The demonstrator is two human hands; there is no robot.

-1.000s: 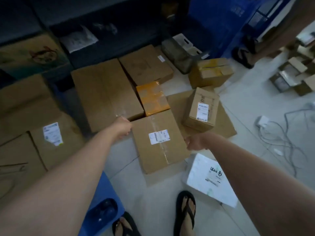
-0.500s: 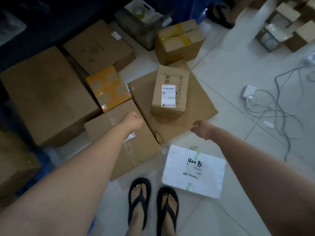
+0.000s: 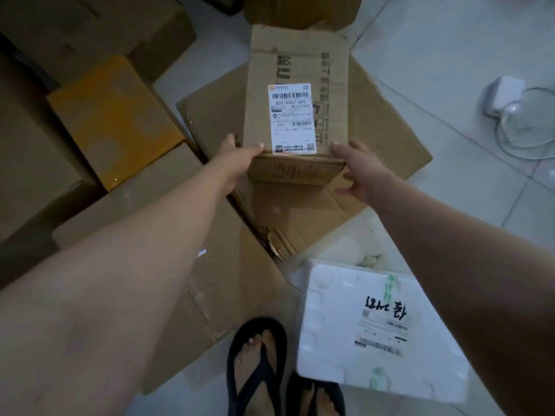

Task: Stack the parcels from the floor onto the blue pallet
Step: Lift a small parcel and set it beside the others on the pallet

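Head view: pale tiled floor [image 3: 450, 70] seen from above, with parcels lying on it.
Flat carton [image 3: 387, 136]: lies on the floor at mid-frame and carries the labelled parcel.
Near carton [image 3: 234, 265]: on the floor against the flat carton's left edge, partly under the left forearm.
Foam box [image 3: 345, 340]: white with black handwriting on top, near the flat carton's near corner, just beside the sandalled feet [image 3: 255, 364].
Orange box [image 3: 111, 118]: at the left, touching the near carton's far edge.
Labelled parcel [image 3: 300, 64]: small brown box on the flat carton's middle, white barcode label [image 3: 292, 118] facing up.
Left hand [image 3: 237, 160]: grips the parcel's near left corner, thumb on top, fingers round the side.
Right hand [image 3: 360, 169]: holds the near right corner, thumb on top, fingers curled under the near edge.
Charger [image 3: 504, 94]: white, with looped cable, near the floor's right edge.
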